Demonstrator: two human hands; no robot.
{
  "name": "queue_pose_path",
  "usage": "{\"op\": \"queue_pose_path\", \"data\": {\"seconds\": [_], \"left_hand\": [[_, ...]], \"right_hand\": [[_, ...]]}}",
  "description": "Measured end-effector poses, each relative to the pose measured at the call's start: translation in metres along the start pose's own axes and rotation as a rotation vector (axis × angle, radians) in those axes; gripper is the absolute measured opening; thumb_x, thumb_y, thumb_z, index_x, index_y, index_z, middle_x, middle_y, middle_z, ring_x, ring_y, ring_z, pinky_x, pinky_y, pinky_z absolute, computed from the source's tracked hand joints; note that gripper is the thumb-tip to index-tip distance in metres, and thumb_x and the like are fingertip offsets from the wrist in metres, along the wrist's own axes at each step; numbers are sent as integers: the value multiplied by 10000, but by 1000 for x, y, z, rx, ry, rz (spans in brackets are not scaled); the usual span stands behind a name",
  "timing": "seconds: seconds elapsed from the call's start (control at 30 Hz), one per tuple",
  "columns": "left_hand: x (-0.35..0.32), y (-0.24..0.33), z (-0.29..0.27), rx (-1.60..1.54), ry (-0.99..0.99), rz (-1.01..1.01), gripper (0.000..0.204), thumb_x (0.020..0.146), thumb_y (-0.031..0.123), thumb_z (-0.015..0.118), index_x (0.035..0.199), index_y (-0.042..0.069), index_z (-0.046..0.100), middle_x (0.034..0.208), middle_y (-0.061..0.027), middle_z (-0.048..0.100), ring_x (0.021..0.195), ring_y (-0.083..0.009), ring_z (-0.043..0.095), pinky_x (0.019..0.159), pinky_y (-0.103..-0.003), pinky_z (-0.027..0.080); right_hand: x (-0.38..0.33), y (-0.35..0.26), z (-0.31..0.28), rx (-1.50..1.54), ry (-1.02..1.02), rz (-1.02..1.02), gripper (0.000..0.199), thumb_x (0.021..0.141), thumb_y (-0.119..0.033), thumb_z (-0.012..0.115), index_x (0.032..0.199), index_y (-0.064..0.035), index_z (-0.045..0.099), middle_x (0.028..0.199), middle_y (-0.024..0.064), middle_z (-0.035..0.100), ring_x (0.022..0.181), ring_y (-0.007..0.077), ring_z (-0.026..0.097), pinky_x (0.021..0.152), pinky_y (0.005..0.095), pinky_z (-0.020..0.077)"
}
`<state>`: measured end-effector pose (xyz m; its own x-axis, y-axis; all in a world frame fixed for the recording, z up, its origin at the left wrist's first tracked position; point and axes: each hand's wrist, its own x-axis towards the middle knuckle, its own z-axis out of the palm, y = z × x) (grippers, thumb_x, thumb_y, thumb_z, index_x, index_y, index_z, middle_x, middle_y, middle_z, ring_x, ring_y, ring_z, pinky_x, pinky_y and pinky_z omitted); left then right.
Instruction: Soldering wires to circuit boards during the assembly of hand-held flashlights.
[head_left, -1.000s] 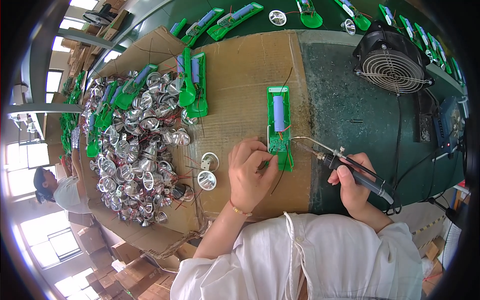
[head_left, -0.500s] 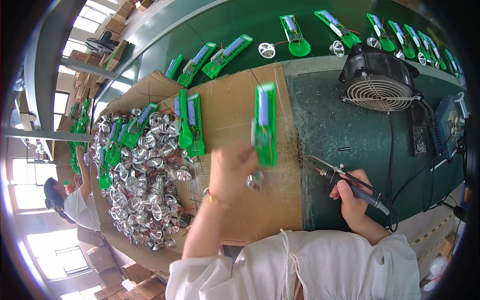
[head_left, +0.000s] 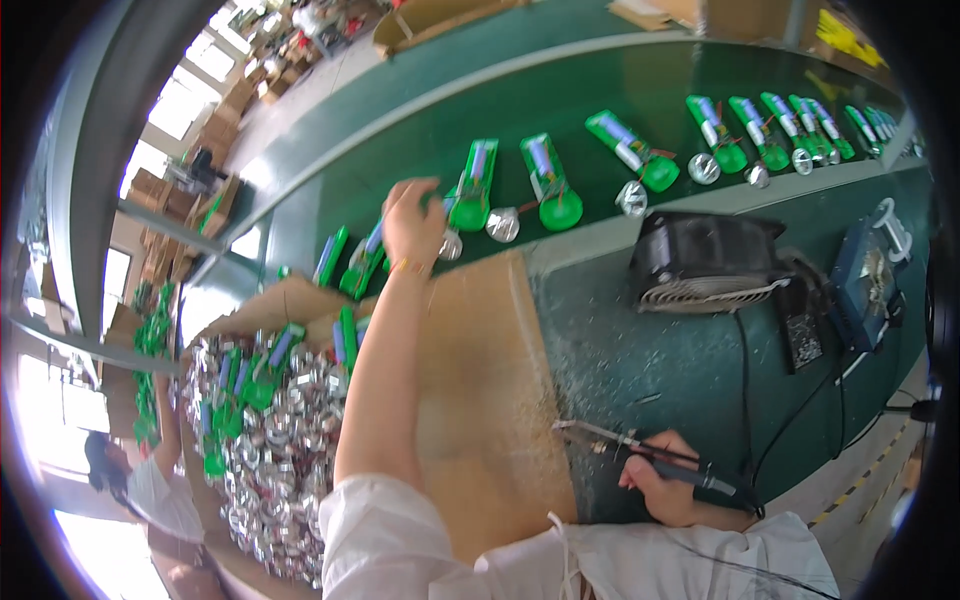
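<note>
My left hand [head_left: 412, 225] is stretched far out over the green conveyor surface. Its fingers point toward a green flashlight half-shell [head_left: 472, 190] holding a blue-purple battery and a circuit board. Blur leaves it unclear whether they touch it. Just below that shell lies a shiny reflector cup [head_left: 450, 245]; another green shell [head_left: 365, 260] sits beside my wrist, partly covered. Closed around the handle of a soldering iron [head_left: 715, 484] is my right hand [head_left: 660, 485]. The iron's thin metal feed tube [head_left: 590, 430] reaches the edge of the brown cardboard mat [head_left: 470, 400].
Several green shells with reflectors [head_left: 704, 168] line the far strip. A black fan [head_left: 705, 260] and a blue soldering station [head_left: 862, 285] stand to the right, with cables trailing. At left, a heap of reflectors [head_left: 280, 460] fills a carton. Beyond it works another person [head_left: 165, 495].
My left hand has moved from the cardboard out to the far strip. The shell that was on the cardboard is gone from there. My view has shifted; my right hand keeps the iron.
</note>
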<state>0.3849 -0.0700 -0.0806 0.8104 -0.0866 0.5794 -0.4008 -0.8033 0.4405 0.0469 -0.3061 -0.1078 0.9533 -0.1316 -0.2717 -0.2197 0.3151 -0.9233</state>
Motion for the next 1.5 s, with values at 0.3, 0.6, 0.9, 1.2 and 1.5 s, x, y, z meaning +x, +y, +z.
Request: {"op": "queue_pose_path", "data": {"seconds": [0.3, 0.6, 0.9, 1.2, 1.5], "left_hand": [[-39, -17, -68, 545, -733, -278, 715, 604, 337, 673, 1237, 112, 431, 1074, -145, 577, 989, -285, 557, 837, -363, 459], [-184, 100, -139, 527, -586, -177, 899, 631, 491, 658, 1298, 42, 255, 782, -159, 612, 670, -311, 610, 586, -397, 489], [-333, 107, -212, 725, -145, -280, 623, 611, 428, 700, 1058, 34, 518, 911, -140, 445, 820, -320, 469, 660, -417, 400], [-328, 89, -188, 590, -245, -353, 567, 694, 319, 671, 1138, 44, 452, 846, -130, 509, 783, -315, 518, 621, -403, 428], [-330, 120, -227, -115, -387, -615, 676, 656, 137, 698, 1243, 57, 372, 1134, -168, 427, 753, -236, 593, 623, -309, 514]], "right_hand": [[1, 12, 2, -28, -56, -21, 143, 786, -66, 618, 835, 5, 504, 652, 75, 592, 577, 99, 570, 508, 230, 466], [3, 14, 9, -30, -74, -95, 132, 807, -75, 602, 840, -8, 493, 654, 71, 576, 561, 104, 560, 496, 230, 456], [2, 14, 8, -41, -81, -185, 131, 816, -98, 587, 821, -27, 477, 636, 67, 571, 529, 102, 546, 465, 214, 431], [-6, 14, 11, -40, -72, -188, 135, 814, -92, 592, 813, -22, 477, 629, 63, 570, 523, 94, 541, 461, 206, 424], [-20, 8, 5, -86, -58, -252, 141, 816, -104, 594, 831, -11, 488, 628, 67, 568, 515, 98, 548, 447, 201, 426]]}}
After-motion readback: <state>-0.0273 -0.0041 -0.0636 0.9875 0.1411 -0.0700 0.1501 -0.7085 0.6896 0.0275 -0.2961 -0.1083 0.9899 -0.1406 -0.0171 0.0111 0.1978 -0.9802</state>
